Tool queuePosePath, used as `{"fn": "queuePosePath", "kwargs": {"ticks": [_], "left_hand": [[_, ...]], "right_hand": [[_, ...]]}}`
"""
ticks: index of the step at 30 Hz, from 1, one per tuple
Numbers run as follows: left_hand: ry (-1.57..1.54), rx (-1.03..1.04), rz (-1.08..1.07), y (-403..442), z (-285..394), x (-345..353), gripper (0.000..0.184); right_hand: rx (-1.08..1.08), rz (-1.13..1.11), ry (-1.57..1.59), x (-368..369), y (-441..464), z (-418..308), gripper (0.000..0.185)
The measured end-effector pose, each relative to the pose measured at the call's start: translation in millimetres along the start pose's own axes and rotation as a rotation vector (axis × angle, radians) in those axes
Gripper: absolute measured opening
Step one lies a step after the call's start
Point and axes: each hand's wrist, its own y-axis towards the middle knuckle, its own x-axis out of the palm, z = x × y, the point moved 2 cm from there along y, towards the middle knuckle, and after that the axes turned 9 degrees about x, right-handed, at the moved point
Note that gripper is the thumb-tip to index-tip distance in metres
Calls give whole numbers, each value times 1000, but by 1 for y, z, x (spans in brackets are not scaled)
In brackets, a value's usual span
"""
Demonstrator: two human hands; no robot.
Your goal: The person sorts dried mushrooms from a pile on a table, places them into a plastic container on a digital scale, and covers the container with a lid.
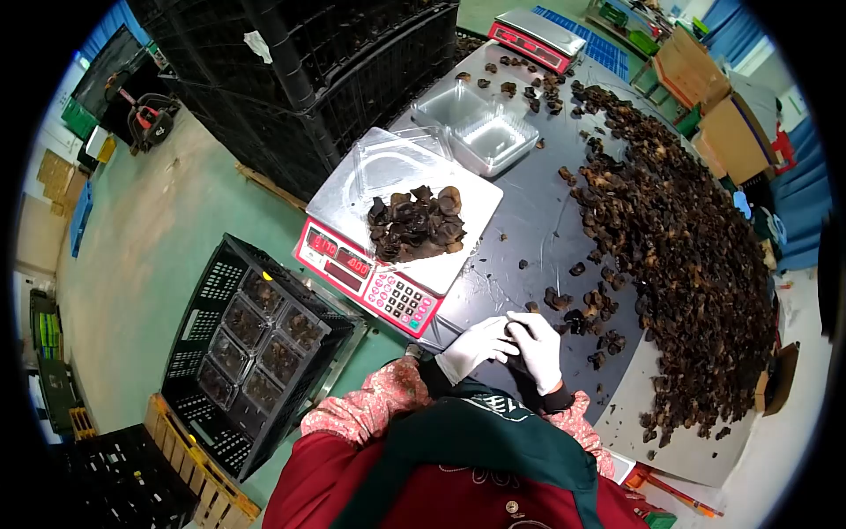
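Note:
My left hand [478,348] and my right hand [536,346], both in white gloves, meet at the near edge of the dark table [493,280]. Their fingers are bent and touch each other; whether anything small is between them is hidden. Just left of them stands a red and white scale [379,298] with lit red digits. On its metal plate an open clear container holds a heap of dark brown mushroom-like pieces [417,225], its lid folded back. Loose dark pieces [592,310] lie to the right of my right hand.
A large pile of dark pieces [696,264] covers the table's right side. Empty clear containers [495,141] sit behind the scale, and a second scale [538,41] farther back. A black crate [207,353] with filled containers stands at lower left, stacked black crates [308,88] behind.

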Motion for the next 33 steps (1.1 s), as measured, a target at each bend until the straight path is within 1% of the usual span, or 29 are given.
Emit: {"fn": "queuePosePath", "kwargs": {"ticks": [1,2,3,4,5,6,7,9,11,12,13,14,15,17,18,19,20,21,23,24,25,26,27,29,31,33], "left_hand": [[15,-106,32,3,6,-1,46],[121,-167,84,1,12,0,47],[231,-174,115,-2,15,-1,44],[264,-202,88,-6,22,-3,41],[297,-231,61,-13,31,-5,38],[329,-216,53,-21,41,-3,36],[361,-136,37,-32,50,-3,35],[480,-107,67,-47,61,-10,34],[569,-92,73,-60,86,-10,34],[661,19,30,-67,93,-18,33],[687,117,58,-71,104,-22,33],[591,99,252,-77,123,-14,33],[562,231,380,-82,139,-13,32],[573,437,574,-83,170,-25,32],[541,542,673,-81,185,-29,30],[580,595,738,-78,203,-33,29],[601,644,753,-74,215,-45,31],[705,702,785,-67,226,-54,28],[986,739,748,-50,252,-71,24],[1234,818,746,-35,261,-86,22],[1483,893,736,-20,267,-100,21],[1695,816,755,-11,273,-107,20],[2005,646,823,4,274,-133,25],[1815,358,981,27,284,-112,40],[1865,180,998,42,287,-112,56],[1900,170,966,52,285,-132,56]], "right_hand": [[41,54,28,-2,4,4,18],[128,76,50,-5,8,15,19],[213,98,69,-9,13,25,19],[286,91,115,-13,17,21,19],[284,88,147,-15,21,26,18],[299,79,156,-17,25,29,17],[314,69,166,-18,29,30,16],[333,28,194,-15,38,24,16],[303,3,357,-6,48,7,16],[253,-12,324,-1,55,-5,20],[223,-62,425,2,60,-25,22],[139,-66,441,10,68,-36,25],[55,-69,454,16,76,-48,28],[-97,-25,349,28,90,-75,29],[-69,-92,449,32,93,-97,31],[-212,-1,289,38,103,-102,31],[-232,38,225,44,110,-109,31],[-252,74,162,50,115,-115,30],[-396,119,155,66,125,-121,30],[-493,142,30,75,133,-112,33],[-646,175,-200,76,138,-112,32],[-666,149,-192,79,143,-101,29],[-687,123,-184,80,146,-92,26],[-560,213,-109,69,132,-92,23],[-336,195,89,55,124,-82,22],[-251,187,231,37,114,-79,20]]}}
